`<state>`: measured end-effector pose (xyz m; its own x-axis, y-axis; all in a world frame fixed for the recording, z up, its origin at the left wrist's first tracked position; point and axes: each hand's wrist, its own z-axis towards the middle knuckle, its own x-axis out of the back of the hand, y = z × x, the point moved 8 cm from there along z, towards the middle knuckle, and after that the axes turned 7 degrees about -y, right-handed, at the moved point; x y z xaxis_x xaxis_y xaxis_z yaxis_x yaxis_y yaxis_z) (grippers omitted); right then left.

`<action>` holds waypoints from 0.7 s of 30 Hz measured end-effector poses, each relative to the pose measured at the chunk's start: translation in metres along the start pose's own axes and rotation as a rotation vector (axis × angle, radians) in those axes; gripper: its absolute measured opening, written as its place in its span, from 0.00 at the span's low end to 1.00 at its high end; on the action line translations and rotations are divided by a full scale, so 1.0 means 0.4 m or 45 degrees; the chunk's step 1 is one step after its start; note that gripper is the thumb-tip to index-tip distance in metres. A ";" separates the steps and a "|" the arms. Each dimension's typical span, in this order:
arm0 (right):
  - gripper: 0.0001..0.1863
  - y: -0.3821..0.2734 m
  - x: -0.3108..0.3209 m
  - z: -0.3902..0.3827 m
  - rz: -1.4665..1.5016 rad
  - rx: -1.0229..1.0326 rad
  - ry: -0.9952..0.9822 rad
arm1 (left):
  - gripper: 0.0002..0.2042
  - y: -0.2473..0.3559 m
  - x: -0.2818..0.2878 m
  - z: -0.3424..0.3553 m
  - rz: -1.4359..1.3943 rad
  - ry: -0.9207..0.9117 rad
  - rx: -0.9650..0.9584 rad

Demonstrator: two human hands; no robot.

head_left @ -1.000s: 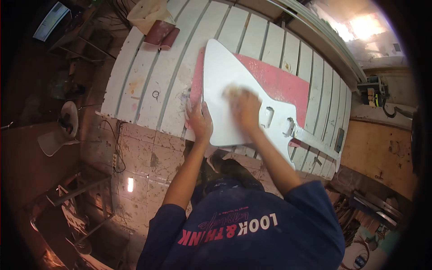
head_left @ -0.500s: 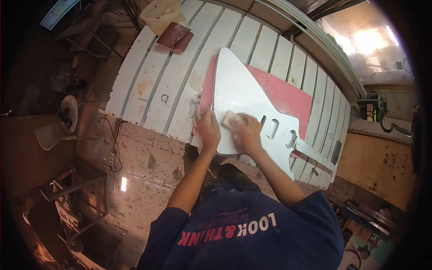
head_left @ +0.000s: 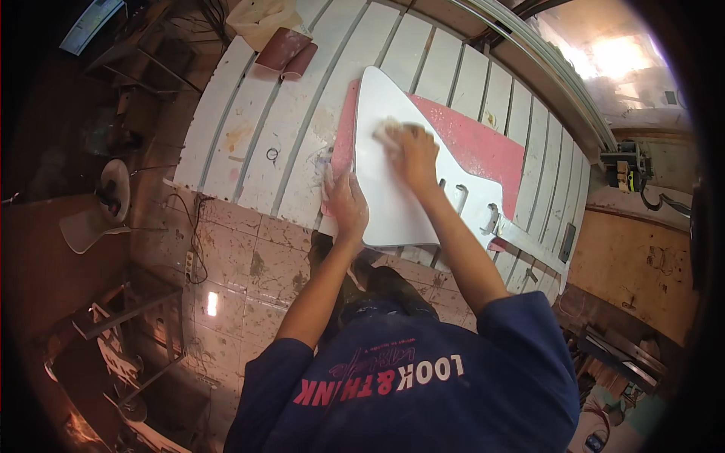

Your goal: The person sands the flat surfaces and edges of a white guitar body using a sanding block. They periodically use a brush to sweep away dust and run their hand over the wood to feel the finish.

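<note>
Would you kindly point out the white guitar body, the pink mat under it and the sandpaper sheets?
white guitar body (head_left: 393,204): head view, bare lower face.
pink mat (head_left: 476,147): head view, exposed upper part.
sandpaper sheets (head_left: 283,51): head view, top sheet's middle.

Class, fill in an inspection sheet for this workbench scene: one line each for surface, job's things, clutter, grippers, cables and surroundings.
Surface: white slatted bench, stained and scuffed, gaps between the slats.
Job's things: white angular guitar body lying flat on a red mat; its neck end points toward the bench's right end.
Clutter: folded brown sandpaper sheets at the far left of the bench; a small ring on a slat.
Grippers: left hand pressed flat on the body's near edge; right hand pressing a pale pad on the body's top.
Cables: a dark cord hanging off the bench's near left corner.
Surroundings: dirty tiled floor; metal frames lower left.
</note>
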<state>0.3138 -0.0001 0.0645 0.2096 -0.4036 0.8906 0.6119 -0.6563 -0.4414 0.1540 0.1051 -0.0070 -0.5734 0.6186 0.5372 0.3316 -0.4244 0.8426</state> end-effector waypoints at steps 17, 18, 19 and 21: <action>0.26 0.239 0.106 -0.055 1.036 -0.469 0.169 | 0.24 0.079 -0.027 0.008 0.361 -0.071 -0.300; 0.27 0.232 0.114 -0.124 1.273 -0.493 0.141 | 0.27 0.103 -0.022 0.016 0.551 -0.187 -0.339; 0.28 0.234 0.132 -0.207 1.503 -0.519 0.120 | 0.30 0.121 -0.033 0.021 0.735 -0.309 -0.383; 0.29 0.230 0.172 -0.371 1.869 -0.655 -0.026 | 0.34 0.121 -0.027 0.039 0.796 -0.308 -0.379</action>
<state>0.2714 -0.1828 0.0689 0.3814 -0.8593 -0.3408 -0.4486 0.1503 -0.8810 0.1882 0.0882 0.0285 -0.1507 0.3162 0.9366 0.3056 -0.8862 0.3483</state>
